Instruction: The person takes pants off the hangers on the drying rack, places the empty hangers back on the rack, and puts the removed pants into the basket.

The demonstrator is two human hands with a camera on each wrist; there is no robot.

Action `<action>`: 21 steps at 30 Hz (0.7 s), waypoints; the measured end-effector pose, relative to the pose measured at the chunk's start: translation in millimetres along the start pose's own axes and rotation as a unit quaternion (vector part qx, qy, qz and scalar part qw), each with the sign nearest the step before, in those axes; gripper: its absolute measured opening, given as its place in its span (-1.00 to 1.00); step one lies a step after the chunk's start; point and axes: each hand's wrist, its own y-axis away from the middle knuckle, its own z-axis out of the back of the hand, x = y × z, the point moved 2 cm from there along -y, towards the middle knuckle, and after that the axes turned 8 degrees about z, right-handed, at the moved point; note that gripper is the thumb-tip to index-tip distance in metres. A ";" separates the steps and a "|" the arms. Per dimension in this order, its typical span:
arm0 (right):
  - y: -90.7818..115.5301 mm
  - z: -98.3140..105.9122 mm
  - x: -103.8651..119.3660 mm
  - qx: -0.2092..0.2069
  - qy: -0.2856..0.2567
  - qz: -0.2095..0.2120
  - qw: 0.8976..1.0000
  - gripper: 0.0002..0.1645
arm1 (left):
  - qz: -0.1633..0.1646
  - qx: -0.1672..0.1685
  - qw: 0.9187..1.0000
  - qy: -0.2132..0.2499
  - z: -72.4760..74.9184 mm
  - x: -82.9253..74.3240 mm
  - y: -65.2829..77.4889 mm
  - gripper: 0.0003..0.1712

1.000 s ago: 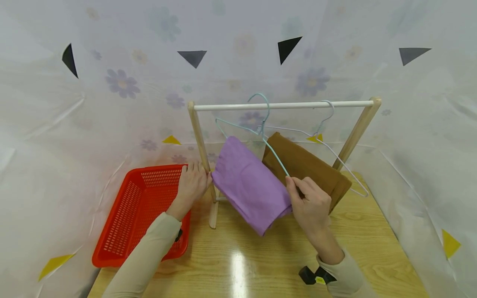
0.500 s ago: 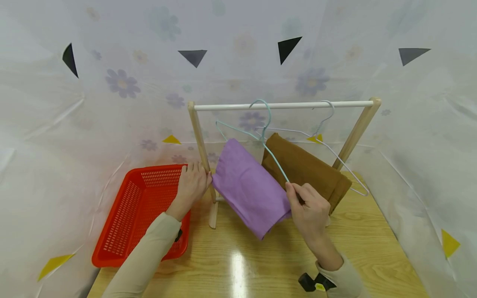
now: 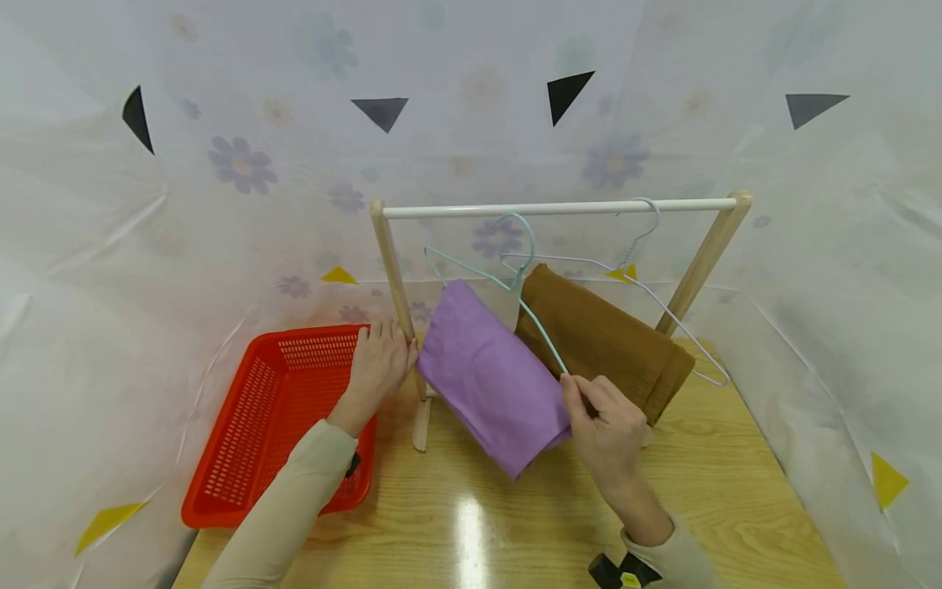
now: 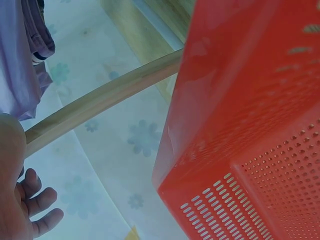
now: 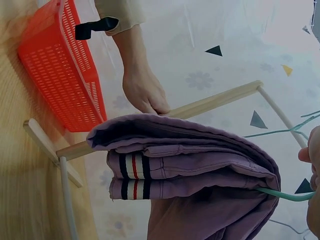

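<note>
My right hand [image 3: 607, 429] pinches the lower right end of a pale mint wire hanger [image 3: 543, 327]. A folded purple garment [image 3: 496, 376] hangs over that hanger; striped bands on its edges show in the right wrist view. The hanger's hook appears at the lower edge of the white rail [image 3: 449, 212] of a small clothes rack [image 3: 393, 266]. My left hand [image 3: 379, 364] holds the rack's left wooden post, thumb on one side; in the left wrist view its other fingers [image 4: 42, 200] are loosely bent.
A brown folded garment [image 3: 596, 335] hangs on a pale lilac hanger [image 3: 673, 315] at the right of the rail. A red perforated basket [image 3: 253, 417] stands on the wooden table [image 3: 412, 532] at left. White flowered sheeting [image 3: 471, 90] encloses the back and sides.
My right hand has moved down and slightly left, lowering the mint hanger and purple garment; the hook has dropped from above the rail to its lower edge. The left hand stays put.
</note>
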 end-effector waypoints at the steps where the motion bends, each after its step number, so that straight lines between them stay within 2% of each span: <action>1: 1.1 0.2 0.1 -0.001 -0.003 -0.002 1.000 -0.67 | 0.000 0.000 1.000 0.000 0.2 0.0 0.0 -0.57; 5: 4.9 0.8 -0.1 -0.004 -0.014 -0.005 1.000 -0.69 | 0.001 0.008 1.000 0.000 0.9 0.3 0.0 -0.56; 8: 6.8 0.8 -0.4 -0.006 -0.018 -0.001 1.000 -0.61 | 0.002 0.012 1.000 0.003 1.4 0.9 0.1 -0.57; 11: 8.2 0.7 -0.4 -0.012 -0.020 0.004 1.000 -0.53 | 0.002 0.009 1.000 0.007 2.1 1.8 0.4 -0.57; 15: 9.4 0.9 0.1 -0.027 -0.022 0.000 0.999 -0.53 | 0.001 0.003 1.000 0.013 5.0 2.0 1.8 -0.54; 17: 9.7 1.5 0.6 -0.033 -0.020 -0.005 0.999 -0.54 | 0.003 0.010 1.000 0.015 7.0 1.6 3.5 -0.52; 21: 9.6 2.5 1.8 -0.040 -0.023 -0.008 0.999 -0.55 | 0.026 0.045 0.998 0.026 10.8 1.2 9.0 -0.49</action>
